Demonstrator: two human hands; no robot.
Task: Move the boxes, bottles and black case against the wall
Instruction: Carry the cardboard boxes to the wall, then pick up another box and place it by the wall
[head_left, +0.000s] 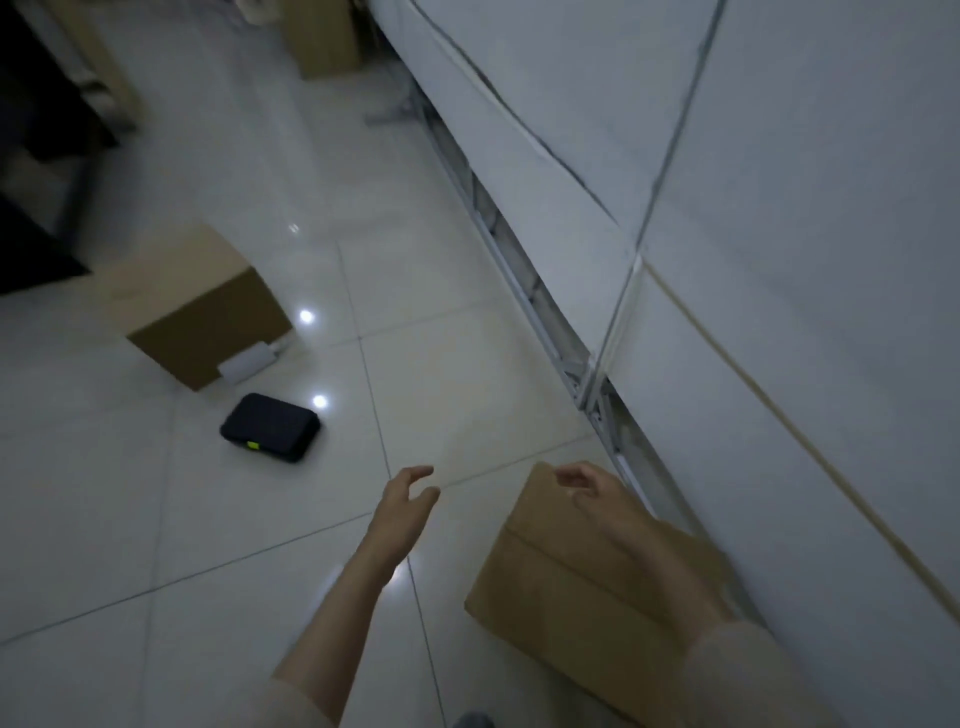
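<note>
Both hands (410, 499) (587, 488) empty — box (561, 582) beside wall (779, 208).

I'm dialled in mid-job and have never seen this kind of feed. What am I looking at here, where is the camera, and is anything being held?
There is no machine: a person works with two bare hands. The single picture comes from a wide-angle camera on their head, looking forward and down at a pale tiled floor. The left hand and the right hand reach forward, both open and holding nothing. Under the right arm a cardboard box lies on the floor close to the white wall on the right. Further out on the floor lies a black case, and behind it a second cardboard box with a small white object beside it. A third box stands far back, blurred. I see no bottles.
</note>
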